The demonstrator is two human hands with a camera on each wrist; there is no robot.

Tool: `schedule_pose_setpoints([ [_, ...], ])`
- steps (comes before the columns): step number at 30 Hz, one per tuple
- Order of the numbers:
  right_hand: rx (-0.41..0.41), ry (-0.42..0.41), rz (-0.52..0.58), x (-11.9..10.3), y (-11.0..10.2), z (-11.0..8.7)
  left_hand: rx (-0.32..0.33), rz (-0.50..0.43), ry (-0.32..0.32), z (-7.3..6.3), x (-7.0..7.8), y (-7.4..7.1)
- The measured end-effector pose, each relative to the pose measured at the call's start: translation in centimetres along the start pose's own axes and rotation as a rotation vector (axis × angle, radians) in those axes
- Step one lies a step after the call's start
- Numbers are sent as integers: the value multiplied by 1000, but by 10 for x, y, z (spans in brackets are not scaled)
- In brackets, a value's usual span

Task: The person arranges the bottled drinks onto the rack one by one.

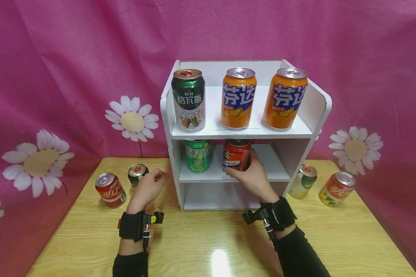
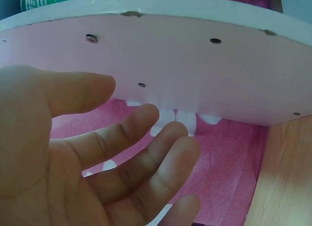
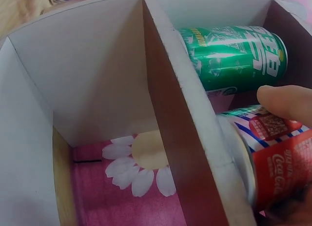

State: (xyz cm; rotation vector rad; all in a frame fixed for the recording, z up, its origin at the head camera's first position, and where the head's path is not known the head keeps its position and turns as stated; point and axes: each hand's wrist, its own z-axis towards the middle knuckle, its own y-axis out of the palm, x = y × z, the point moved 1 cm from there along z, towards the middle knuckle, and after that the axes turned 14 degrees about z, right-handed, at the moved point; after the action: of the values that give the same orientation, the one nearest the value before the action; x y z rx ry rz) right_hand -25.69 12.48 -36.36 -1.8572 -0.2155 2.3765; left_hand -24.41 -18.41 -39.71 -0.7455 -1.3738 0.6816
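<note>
Red can in right hand; left hand beside shelf unit

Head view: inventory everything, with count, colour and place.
Table: one, wood-toned, below
Shelf: one, white, centre
Orange cans: two, orange, top level, centre and right
Green-white can: one, green and white, top level, left
Green can: one, green, middle level, left
Shelf red can: one, red, middle level, centre
Left red can: one, red, table left
Dark can: one, dark green, table left
Pale can: one, green and pale yellow, table right
Right red can: one, red and yellow, table right
Backdrop: one, pink, behind
Daisies: several, white and yellow, backdrop
Wristbands with cameras: two, black, wrists
Sleeves: two, black, forearms
Left grip: one, bare, left of shelf
Right grip: one, bare, round shelf red can
</note>
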Motion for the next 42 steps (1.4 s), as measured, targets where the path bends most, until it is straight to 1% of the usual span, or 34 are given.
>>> schedule_pose_setpoints([
  [8, 22, 17, -5, 0, 3, 0, 6, 15, 9, 0, 0, 0],
  [15, 35, 26, -15, -2, 4, 1, 11, 14, -1, 1, -2, 2],
  [22, 46, 19, -19, -2, 5, 0, 10, 16, 4, 2, -2, 2],
  [25, 30, 17, -26, -2, 4, 1, 8, 9, -1, 2, -1, 2],
  [30, -57, 23, -6, -2, 1, 3, 1, 4, -1, 2, -2, 1],
  [32, -69, 23, -3, -2, 0, 4, -2, 3, 3, 2, -3, 0],
  [33, -63, 21, -9, -2, 1, 3, -1, 3, 8, 2, -3, -1],
  [35, -22, 3, -23, -2, 4, 3, 1, 0, 13, 1, -3, -1],
  [40, 147, -99, -74, 3, 15, 1, 8, -3, 24, 0, -3, -2],
  [42, 196, -137, -100, 4, 18, 0, 8, -6, 24, 0, -3, -3],
])
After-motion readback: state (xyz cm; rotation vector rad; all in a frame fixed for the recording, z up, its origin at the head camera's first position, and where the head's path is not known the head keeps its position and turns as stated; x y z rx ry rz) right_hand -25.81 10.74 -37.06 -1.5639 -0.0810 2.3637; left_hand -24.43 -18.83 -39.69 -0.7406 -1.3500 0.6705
